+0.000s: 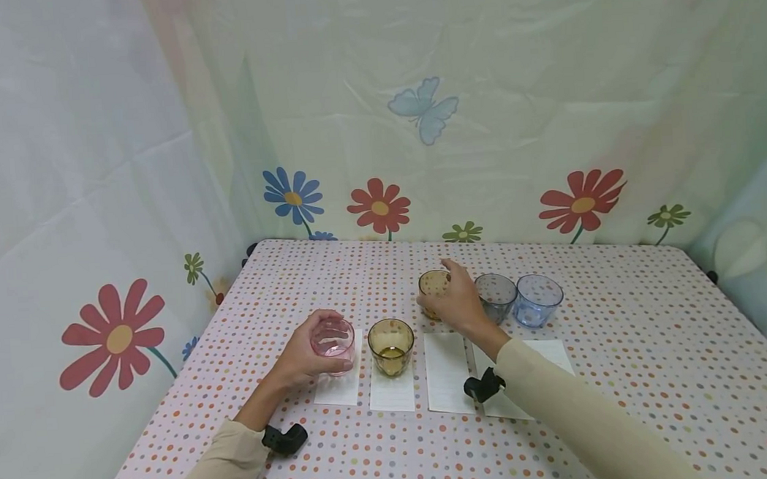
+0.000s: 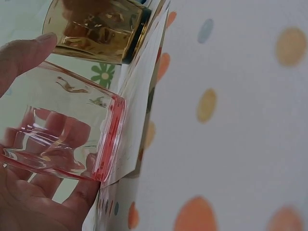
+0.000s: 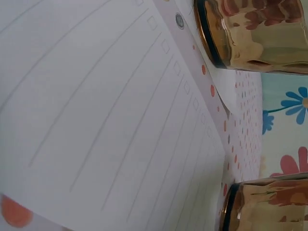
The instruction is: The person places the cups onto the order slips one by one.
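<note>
My left hand (image 1: 300, 354) grips a pink glass tumbler (image 1: 334, 350) from its left side, fingers around the far wall and thumb in front. In the left wrist view, the tumbler's base (image 2: 111, 139) sits at the paper's surface. Farther back, my right hand (image 1: 461, 302) holds an amber tumbler (image 1: 434, 283) between thumb and fingers. Another amber tumbler (image 1: 391, 341) stands upright between the hands on a paper slip (image 1: 392, 399). Close beyond the right hand are a grey tumbler (image 1: 497, 296) and a blue tumbler (image 1: 537, 302).
Several white lined papers lie in a row, including one under the pink tumbler (image 1: 337, 394), one in the middle (image 1: 448, 378) and one under the right forearm (image 1: 552, 354). A dotted cloth (image 1: 344, 462) covers the table. Flower-printed curtains (image 1: 503, 151) stand behind and beside it.
</note>
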Action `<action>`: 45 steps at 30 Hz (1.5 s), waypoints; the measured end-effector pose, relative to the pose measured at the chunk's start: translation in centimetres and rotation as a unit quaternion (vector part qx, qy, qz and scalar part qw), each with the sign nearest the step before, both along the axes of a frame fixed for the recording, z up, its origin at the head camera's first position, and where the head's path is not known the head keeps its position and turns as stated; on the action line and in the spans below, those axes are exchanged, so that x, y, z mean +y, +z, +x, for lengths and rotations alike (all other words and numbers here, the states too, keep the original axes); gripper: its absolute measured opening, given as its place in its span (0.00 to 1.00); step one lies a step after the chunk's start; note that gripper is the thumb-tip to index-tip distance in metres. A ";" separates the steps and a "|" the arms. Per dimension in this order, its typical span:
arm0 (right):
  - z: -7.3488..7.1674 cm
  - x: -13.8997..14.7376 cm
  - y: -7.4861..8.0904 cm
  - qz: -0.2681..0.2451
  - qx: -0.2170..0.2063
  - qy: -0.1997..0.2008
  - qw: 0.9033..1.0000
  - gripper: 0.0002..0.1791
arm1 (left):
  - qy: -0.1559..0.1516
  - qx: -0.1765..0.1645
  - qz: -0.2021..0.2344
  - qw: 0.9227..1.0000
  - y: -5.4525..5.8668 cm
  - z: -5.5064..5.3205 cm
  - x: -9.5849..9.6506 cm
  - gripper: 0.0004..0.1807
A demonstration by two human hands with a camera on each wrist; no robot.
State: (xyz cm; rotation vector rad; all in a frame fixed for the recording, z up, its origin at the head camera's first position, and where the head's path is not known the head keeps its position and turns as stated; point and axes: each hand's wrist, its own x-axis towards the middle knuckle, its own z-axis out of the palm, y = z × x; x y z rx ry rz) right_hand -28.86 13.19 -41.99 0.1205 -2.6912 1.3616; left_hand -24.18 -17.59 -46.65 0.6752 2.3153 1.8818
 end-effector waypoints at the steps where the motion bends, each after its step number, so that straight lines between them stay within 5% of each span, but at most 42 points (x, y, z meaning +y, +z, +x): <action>1: 0.0 0.0 -0.1 -0.001 -0.005 0.000 1.000 0.51 | -0.001 0.001 0.001 1.000 0.0 0.0 0.0 0.44; 22: -0.1 0.8 -1.5 -0.049 -0.028 0.019 0.998 0.50 | 0.003 -0.001 -0.001 1.000 0.1 0.2 -0.2 0.45; 45: 6.2 3.3 -0.2 0.001 0.009 0.058 0.998 0.49 | 0.000 -0.004 -0.005 1.000 0.2 0.1 0.0 0.44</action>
